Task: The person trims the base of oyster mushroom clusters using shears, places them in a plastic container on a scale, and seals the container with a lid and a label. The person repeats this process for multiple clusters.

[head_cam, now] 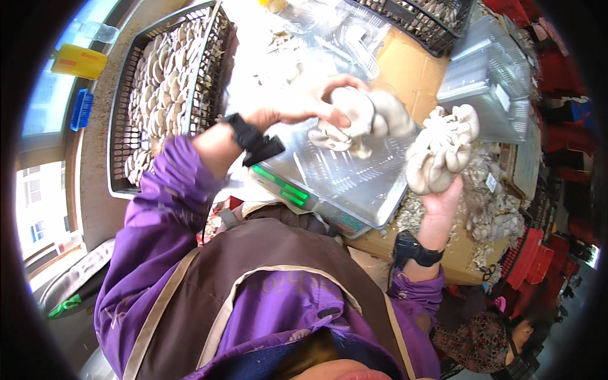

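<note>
My left hand grips a cluster of pale oyster mushrooms, fingers over the caps. The cluster is above a clear plastic tray. Beneath the tray is a digital scale with a lit green display facing me. On the right, my right hand supports a second oyster mushroom cluster from below, its stems turned upward. The second cluster is beside the tray's right edge, and most of my right fingers are hidden behind it.
A black plastic crate of mushrooms stands at left, another crate at top right. Stacked clear trays are at right. Mushroom scraps, a bagged mushroom pile and scissors lie nearby. Another person is at lower right.
</note>
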Tool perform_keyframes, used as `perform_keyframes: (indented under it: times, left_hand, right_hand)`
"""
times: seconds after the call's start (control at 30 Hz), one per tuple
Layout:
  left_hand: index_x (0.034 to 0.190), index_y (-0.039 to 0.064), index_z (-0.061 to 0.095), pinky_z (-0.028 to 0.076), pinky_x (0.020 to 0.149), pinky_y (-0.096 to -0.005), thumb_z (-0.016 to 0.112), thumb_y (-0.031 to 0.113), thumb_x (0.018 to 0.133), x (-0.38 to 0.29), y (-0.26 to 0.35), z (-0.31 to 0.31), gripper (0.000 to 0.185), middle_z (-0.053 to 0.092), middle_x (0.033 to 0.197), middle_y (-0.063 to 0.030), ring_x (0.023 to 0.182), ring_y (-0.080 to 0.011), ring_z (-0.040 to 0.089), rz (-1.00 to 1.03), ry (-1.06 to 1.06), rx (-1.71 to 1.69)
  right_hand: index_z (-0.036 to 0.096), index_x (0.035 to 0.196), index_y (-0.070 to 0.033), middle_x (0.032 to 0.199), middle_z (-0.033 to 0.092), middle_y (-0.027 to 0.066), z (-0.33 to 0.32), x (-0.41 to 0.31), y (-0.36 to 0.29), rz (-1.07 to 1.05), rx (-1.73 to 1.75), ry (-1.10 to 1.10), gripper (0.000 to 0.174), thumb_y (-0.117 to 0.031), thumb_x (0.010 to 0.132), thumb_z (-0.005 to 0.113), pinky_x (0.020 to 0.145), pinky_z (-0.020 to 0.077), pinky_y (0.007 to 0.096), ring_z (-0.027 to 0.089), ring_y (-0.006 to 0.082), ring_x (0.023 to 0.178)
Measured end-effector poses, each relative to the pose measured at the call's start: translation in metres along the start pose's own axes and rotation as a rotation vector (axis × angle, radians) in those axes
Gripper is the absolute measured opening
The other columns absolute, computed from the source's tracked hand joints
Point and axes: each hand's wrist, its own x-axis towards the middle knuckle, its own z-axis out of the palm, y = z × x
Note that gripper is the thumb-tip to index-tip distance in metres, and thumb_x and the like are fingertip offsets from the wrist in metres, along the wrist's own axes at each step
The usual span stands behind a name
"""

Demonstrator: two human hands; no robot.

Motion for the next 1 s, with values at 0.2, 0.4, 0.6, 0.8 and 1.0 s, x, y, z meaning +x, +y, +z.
perform_keyframes:
  times: [0.2,0.4,0.6,0.8,1.0]
  left_hand:
    - [0.122,0.006,0.048,0.043,0.092,-0.0291,0.078,0.011,0.067,0.056,0.008,-0.021,0.063,0.057,0.112,-0.0060,0.104,-0.0161,0.052,-0.437,-0.735,0.346]
    - [0.119,0.006,0.048,0.046,0.085,-0.0273,0.076,0.008,0.065,0.074,0.000,-0.008,0.061,0.058,0.109,-0.0055,0.099,-0.0148,0.054,-0.441,-0.888,0.437]
    - [0.119,0.006,0.049,0.045,0.081,-0.0285,0.072,0.006,0.060,0.066,0.020,-0.012,0.064,0.059,0.108,-0.0070,0.097,-0.0167,0.054,-0.350,-0.956,0.697]
    - [0.118,0.007,0.048,0.045,0.085,-0.0273,0.069,0.002,0.060,0.059,0.017,-0.021,0.062,0.060,0.108,-0.0060,0.098,-0.0150,0.054,-0.259,-0.905,0.658]
    - [0.124,0.008,0.045,0.049,0.081,-0.0269,0.074,-0.003,0.058,0.049,0.016,-0.021,0.073,0.060,0.106,-0.0041,0.093,-0.0135,0.057,-0.336,-0.875,0.588]
  right_hand:
    - [0.042,0.130,0.000,0.128,0.050,0.0125,-0.004,0.009,-0.009,0.073,0.037,-0.051,0.043,-0.029,0.100,0.033,0.102,0.0395,0.0391,0.050,0.0235,0.117]
    - [0.039,0.133,-0.001,0.134,0.046,0.0151,0.018,0.010,-0.007,0.050,-0.144,0.332,0.045,-0.031,0.100,0.034,0.106,0.0382,0.0440,0.047,0.0258,0.123]
    - [0.042,0.131,0.000,0.130,0.050,0.0146,0.035,0.012,-0.004,0.062,-0.416,0.346,0.041,-0.026,0.099,0.039,0.103,0.0413,0.0413,0.051,0.0249,0.118]
    - [0.046,0.126,0.004,0.119,0.058,0.0145,0.072,0.012,-0.002,-0.065,-0.710,0.236,0.037,-0.015,0.095,0.053,0.096,0.0465,0.0345,0.058,0.0207,0.108]
    - [0.051,0.122,0.003,0.118,0.059,0.0143,0.094,0.018,0.037,-0.058,-0.585,0.204,0.033,-0.013,0.094,0.055,0.094,0.0475,0.0349,0.058,0.0213,0.108]
